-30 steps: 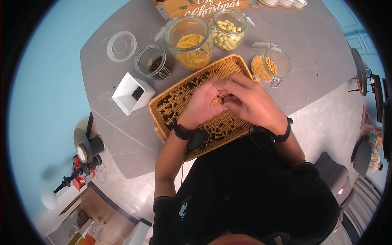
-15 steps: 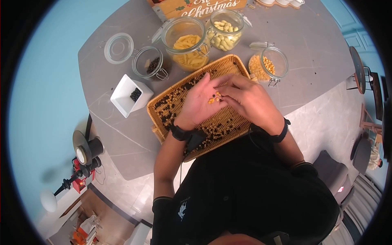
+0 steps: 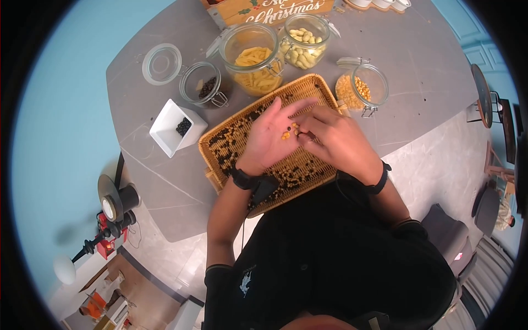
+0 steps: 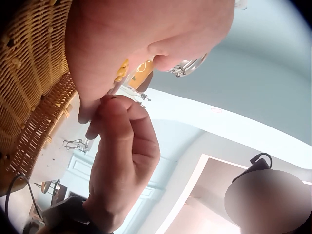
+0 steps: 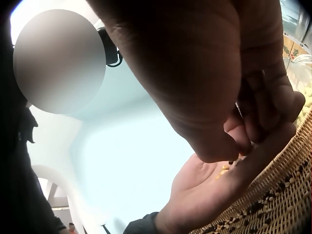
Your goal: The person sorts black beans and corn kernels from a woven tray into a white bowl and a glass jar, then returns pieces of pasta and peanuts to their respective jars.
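Palm up over the wicker basket (image 3: 316,83), the left hand (image 3: 267,137) carries yellow kernels (image 3: 285,135) and a dark bean (image 3: 289,128). The right hand (image 3: 346,146) bends over that palm, its thumb and fingertips together at the kernels. In the left wrist view a dark speck (image 4: 114,97) shows at the pinched tips of the right hand (image 4: 119,151). Kernels (image 5: 224,168) lie on the left palm in the right wrist view, below the right thumb. Dark beans and yellow kernels are scattered over the basket's bottom.
Behind the basket stand jars of dark beans (image 3: 207,88), pasta (image 3: 256,58), peanuts (image 3: 302,49) and corn (image 3: 357,91). A white square bowl (image 3: 162,132) with black beans is at the left. A wooden Christmas box (image 3: 264,12) stands at the back.
Over the last second the left fingers have spread and straightened, uncovering more of the palm. The right fingertips have shifted slightly and stay near the kernels. The basket and jars have not moved.
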A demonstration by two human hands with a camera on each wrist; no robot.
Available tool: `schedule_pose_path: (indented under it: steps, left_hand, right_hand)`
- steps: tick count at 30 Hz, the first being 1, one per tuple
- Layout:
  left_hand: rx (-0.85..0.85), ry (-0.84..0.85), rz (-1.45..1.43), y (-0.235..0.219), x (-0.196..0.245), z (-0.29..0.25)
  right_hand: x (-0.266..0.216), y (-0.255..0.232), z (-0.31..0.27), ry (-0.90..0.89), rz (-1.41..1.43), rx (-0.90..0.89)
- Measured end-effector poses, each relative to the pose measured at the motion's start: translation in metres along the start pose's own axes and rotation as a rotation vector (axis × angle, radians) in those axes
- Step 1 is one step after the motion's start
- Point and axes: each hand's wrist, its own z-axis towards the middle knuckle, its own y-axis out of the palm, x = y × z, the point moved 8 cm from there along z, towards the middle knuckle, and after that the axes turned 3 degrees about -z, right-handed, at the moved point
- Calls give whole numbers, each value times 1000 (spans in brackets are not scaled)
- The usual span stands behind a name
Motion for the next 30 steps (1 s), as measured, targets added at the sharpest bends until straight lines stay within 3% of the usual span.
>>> schedule_pose_path:
  steps: [3,12,21,30]
  left_hand:
    - [-17,17,15,7,-1,0]
    - [29,106,105,20,-1,0]
    - [25,142,57,25,3,-2]
    - [39,112,23,17,-8,2]
  right_hand:
    - [-4,2,1,-40,-55,78]
    - [-5,11,2,95,-176,68]
    - [-17,-8,-1,-81,-1,255]
    - [-17,9,2,-106,-183,161]
